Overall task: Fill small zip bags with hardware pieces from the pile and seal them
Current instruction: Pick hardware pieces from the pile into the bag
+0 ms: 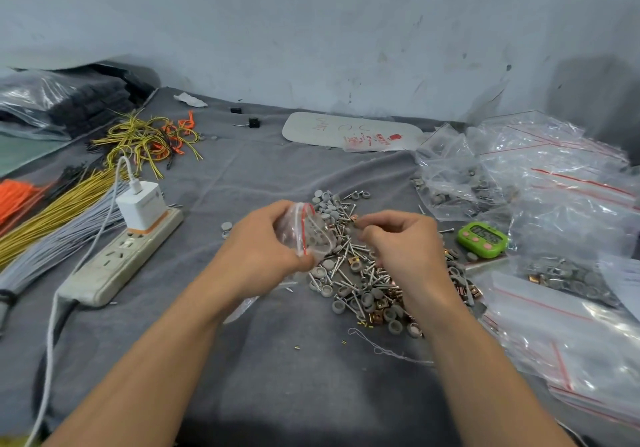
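Note:
A pile of hardware (pixel 360 273), made of screws, grey round caps and copper clips, lies on the grey cloth at the centre. My left hand (pixel 266 242) grips a small clear zip bag (pixel 310 233) with a red seal line, held with its mouth gaping toward the right, just above the pile's left edge. A few grey pieces sit inside it. My right hand (pixel 398 238) hovers over the pile with its fingertips pinched together on a small piece near the bag's mouth; what kind of piece it is I cannot make out.
A white power strip (pixel 114 266) with a charger lies left. Bundles of yellow, grey and orange wires (pixel 52 211) sit further left. Filled and empty zip bags (pixel 540 183) crowd the right side, beside a green timer (pixel 483 238). A wall rises behind.

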A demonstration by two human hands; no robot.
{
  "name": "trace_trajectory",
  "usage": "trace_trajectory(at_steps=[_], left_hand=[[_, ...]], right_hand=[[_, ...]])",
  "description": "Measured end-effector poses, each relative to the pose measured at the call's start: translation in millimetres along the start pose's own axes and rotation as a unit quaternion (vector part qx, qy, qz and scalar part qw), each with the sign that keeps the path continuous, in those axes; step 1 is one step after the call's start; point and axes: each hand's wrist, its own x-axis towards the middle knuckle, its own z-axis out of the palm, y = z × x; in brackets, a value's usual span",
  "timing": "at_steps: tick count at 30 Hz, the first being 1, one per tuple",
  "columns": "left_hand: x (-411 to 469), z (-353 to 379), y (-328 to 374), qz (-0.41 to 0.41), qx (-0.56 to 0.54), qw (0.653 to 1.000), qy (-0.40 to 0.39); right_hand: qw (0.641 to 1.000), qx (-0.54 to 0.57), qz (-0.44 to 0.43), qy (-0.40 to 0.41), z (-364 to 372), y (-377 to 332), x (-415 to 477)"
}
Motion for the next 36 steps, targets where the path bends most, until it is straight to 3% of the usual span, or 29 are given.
trace_trajectory(at_steps=[2, 4, 6, 22, 25, 29, 34, 36], left_hand=[[0, -6, 0, -0.011, -0.066, 0.998, 0.017], [0, -11, 0, -0.016, -0.125, 0.991, 0.032], [-2, -16, 0, -0.013, -0.169, 0.985, 0.042], [0, -21, 4, 0.002, -0.265, 0.963, 0.050], [2, -24, 8, -0.022, -0.361, 0.932, 0.041], [2, -32, 12, -0.072, -0.533, 0.843, 0.013], [2, -40, 11, -0.141, -0.671, 0.728, 0.013], [2, -40, 13, -0.148, -0.685, 0.713, -0.002]], right_hand=[[0.987, -0.155, 0.003, -0.036, -2, 7, 2], [0.948, -0.306, -0.005, -0.086, 4, 12, -4], [0.918, -0.381, -0.014, -0.112, 11, 15, -12], [0.872, -0.473, -0.064, -0.112, 6, 5, -23], [0.862, -0.490, -0.068, -0.114, 4, 4, -26], [0.863, -0.493, -0.075, -0.085, 9, 0, -29], [0.917, -0.393, -0.034, -0.052, 9, 1, -29], [0.945, -0.325, -0.032, -0.027, 8, 1, -29]])
